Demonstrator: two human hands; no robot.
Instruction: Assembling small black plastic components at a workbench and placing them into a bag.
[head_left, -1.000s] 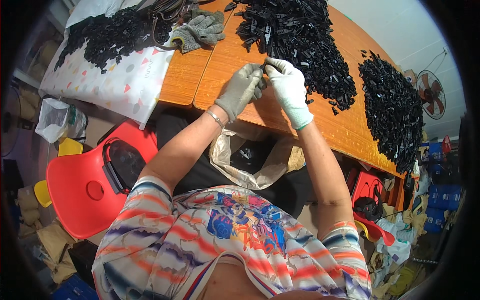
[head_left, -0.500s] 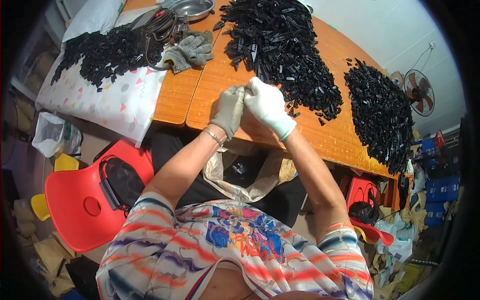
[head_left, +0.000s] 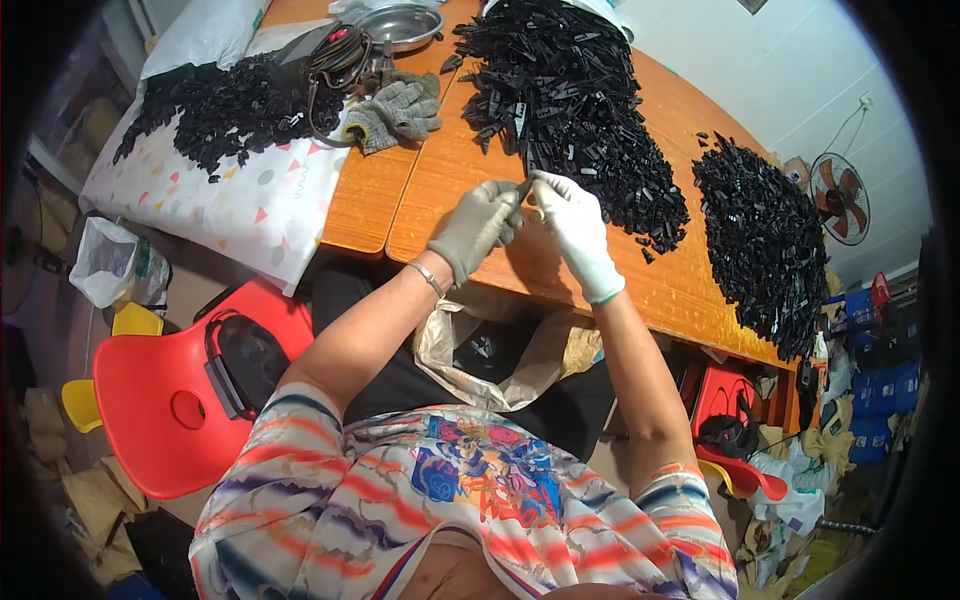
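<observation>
My left hand (head_left: 478, 225), in a grey-coated glove, is closed with its fingers curled round a small black plastic part (head_left: 524, 187). Thumb and fingertips of my right hand (head_left: 571, 222), in a white glove with a pale green cuff, pinch the same part from the other side. Both hands are above the near part of the wooden table (head_left: 455, 135). Just beyond them lies a large heap of black plastic parts (head_left: 560, 90). Most of the held piece is hidden by my fingers.
A second black heap (head_left: 760, 235) lies at the right, a third (head_left: 235, 115) on a patterned sheet at the left. Grey knitted gloves (head_left: 398, 112), a cable coil (head_left: 340, 58) and a metal bowl (head_left: 402, 27) are at the back. An open bag (head_left: 437, 352) sits below the table edge.
My hands, pressed together before, have moved slightly right and drawn a little apart at the fingertips. The dark part now shows between them. The whole view has shifted slightly.
</observation>
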